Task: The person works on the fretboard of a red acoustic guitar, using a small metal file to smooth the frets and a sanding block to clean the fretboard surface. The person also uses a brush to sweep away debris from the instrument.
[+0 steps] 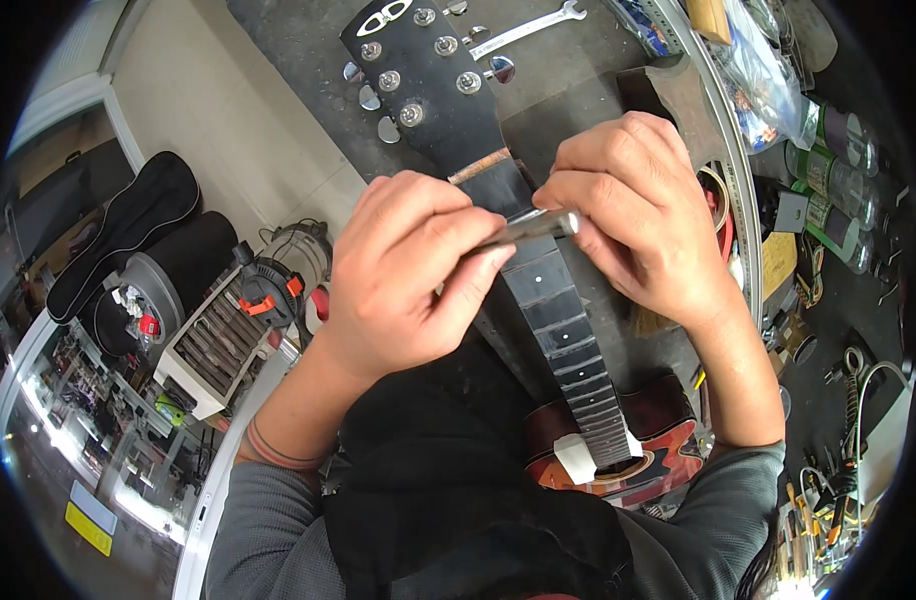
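A stringless guitar lies on the bench, its black headstock [423, 75] with chrome tuners pointing away and its dark fretboard [563, 320] running back to a reddish-brown body [668, 440]. Across the frets near the nut lies a slim metal file [538, 226]. My left hand [408, 275] grips one end of the file and my right hand [633, 215] pinches the other end. Both hands sit over the upper neck. A white pad [578, 460] is wedged where the neck meets the body.
A chrome wrench [528, 28] lies beyond the headstock. Bottles and cans [838, 170] line the right side, with cables and hand tools [828, 500] lower right. On the floor to the left stand a small heater [223, 345] and black instrument cases [128, 230].
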A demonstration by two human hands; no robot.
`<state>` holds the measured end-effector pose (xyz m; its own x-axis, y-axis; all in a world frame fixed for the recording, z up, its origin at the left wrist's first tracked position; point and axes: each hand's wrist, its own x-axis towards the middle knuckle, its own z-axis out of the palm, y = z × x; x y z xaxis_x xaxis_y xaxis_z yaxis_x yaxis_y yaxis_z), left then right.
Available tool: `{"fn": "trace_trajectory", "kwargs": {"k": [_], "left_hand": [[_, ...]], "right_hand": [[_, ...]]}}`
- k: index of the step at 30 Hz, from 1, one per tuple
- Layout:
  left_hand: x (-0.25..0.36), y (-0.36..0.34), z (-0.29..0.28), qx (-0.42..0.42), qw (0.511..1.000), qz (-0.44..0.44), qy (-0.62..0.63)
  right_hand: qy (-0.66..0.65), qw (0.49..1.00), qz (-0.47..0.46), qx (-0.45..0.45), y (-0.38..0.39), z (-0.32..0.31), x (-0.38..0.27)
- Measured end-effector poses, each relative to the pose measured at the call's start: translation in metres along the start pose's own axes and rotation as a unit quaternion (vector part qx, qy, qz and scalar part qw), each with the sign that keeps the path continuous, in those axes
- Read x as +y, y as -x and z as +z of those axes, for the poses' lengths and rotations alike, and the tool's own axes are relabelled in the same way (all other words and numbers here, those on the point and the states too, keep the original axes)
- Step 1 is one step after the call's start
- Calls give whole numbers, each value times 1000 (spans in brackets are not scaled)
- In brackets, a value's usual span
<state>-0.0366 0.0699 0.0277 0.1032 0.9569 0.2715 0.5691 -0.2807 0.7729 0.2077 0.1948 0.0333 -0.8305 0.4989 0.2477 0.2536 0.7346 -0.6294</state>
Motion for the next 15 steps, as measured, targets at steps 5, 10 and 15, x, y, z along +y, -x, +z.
{"fn": "trace_trajectory", "kwargs": {"k": [5, 10, 15], "left_hand": [[-9, -6, -1, 21, 998, -50, -17], [-28, -17, 2, 85, 990, 43, -106], [-26, -16, -4, 62, 983, 102, -141]], "right_hand": [[43, 999, -15, 19, -11, 9, 9], [109, 992, -38, 49, -32, 10, 18], [94, 993, -42, 60, -26, 6, 18]]}}
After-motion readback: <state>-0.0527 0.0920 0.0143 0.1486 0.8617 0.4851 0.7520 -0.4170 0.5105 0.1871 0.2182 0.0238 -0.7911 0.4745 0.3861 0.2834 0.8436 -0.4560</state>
